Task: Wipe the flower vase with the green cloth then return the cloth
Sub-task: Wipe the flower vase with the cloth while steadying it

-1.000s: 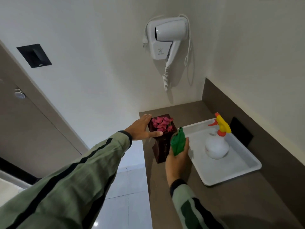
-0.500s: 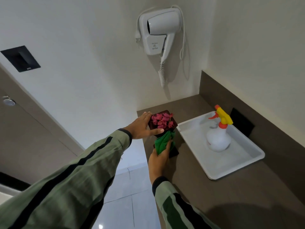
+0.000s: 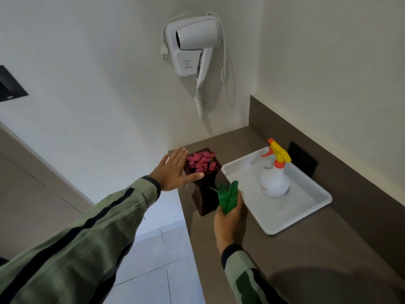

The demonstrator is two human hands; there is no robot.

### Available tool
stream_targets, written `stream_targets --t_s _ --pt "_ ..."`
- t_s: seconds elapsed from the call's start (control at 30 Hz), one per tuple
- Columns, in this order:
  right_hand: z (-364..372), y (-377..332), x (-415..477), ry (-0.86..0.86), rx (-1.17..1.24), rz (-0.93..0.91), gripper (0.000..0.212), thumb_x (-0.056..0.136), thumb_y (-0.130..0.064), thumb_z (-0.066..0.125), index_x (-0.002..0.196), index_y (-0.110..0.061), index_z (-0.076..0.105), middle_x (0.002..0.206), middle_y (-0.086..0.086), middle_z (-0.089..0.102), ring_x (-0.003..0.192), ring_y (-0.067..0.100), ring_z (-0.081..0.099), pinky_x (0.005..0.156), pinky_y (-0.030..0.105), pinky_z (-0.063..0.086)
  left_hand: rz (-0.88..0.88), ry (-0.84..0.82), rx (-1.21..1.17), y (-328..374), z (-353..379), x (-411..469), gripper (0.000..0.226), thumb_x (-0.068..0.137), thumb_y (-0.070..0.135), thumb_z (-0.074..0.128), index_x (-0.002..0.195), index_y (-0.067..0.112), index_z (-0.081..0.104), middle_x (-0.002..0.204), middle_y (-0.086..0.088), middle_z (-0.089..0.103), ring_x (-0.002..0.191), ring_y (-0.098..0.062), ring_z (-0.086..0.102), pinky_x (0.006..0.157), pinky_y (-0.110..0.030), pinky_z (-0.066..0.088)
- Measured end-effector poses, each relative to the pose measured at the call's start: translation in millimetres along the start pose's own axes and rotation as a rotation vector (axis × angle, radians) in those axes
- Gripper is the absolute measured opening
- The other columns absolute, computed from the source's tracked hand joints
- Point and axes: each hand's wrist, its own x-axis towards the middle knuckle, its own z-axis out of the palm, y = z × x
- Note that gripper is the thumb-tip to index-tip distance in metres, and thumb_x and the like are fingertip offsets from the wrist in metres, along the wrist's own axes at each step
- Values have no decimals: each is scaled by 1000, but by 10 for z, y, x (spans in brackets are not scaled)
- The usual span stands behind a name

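Note:
A dark brown square flower vase [image 3: 205, 200] with pink flowers [image 3: 201, 161] stands near the left edge of the brown counter [image 3: 285, 260]. My left hand [image 3: 173, 172] steadies its top, fingers along the left side and thumb across the front under the flowers. A bunched green cloth [image 3: 229, 197] sits in my right hand [image 3: 228, 222], pressed against the vase's lower right face. The cloth hides part of that face.
A white tray [image 3: 306, 207] lies right of the vase with a white spray bottle [image 3: 275, 181] standing in it. A hair dryer [image 3: 192, 49] hangs on the wall above. A black socket [image 3: 303, 156] is on the backsplash. Left of the counter edge is tiled floor.
My right hand has moved the green cloth from the vase's upper front, near the flowers, down and to the right side of the vase. My left hand's fingers have spread flatter.

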Motion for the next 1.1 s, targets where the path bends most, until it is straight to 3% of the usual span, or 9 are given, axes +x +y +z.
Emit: stream_targets --t_s 0.13,0.3,0.47,0.67,0.8,0.9,1.1 --pt "257 -56 117 -132 -37 75 77 89 0 63 154 -16 25 155 12 38 139 30 43 109 36 38 10 46 68 -33 42 26 120 67 93 10 158 15 -2 168 -3 -7 152 -16 -17 124 -47 -9" --pt "663 89 -103 -177 -65 141 74 93 -1 58 155 -12 19 160 17 29 144 36 35 115 50 36 10 17 36 -24 27 37 123 65 95 10 158 14 -3 168 -4 -8 152 -18 -16 123 -51 -8" --pt "717 193 -274 -222 -86 162 68 92 -5 61 152 -12 30 152 16 44 135 33 49 108 41 45 4 -1 4 -28 19 51 112 75 86 23 158 15 -4 168 -4 -9 153 -18 -16 123 -51 -7" --pt "370 271 -220 -361 188 387 51 88 9 55 137 -3 52 126 15 64 113 32 63 92 34 52 -1 -11 18 -30 13 46 111 77 88 23 158 16 -3 168 -3 -7 153 -15 -15 124 -48 -8" --pt "107 182 -43 -79 5 189 63 88 4 62 146 -9 42 140 16 56 125 32 57 94 28 46 -6 -7 -20 -39 33 40 110 77 87 25 158 17 -3 168 -1 -6 153 -15 -14 124 -49 -8" --pt "194 72 100 -127 -48 166 72 90 1 62 152 -14 30 148 14 47 132 34 50 105 37 43 -2 -8 -42 -53 43 52 110 78 86 28 158 18 -3 168 -1 -6 153 -16 -13 124 -50 -5" --pt "635 -12 9 -155 -61 324 70 89 -3 62 151 -10 29 144 18 50 127 37 54 104 44 48 14 -29 -46 -95 24 104 120 66 93 20 158 18 -3 168 -3 -6 153 -18 -12 124 -51 -6"
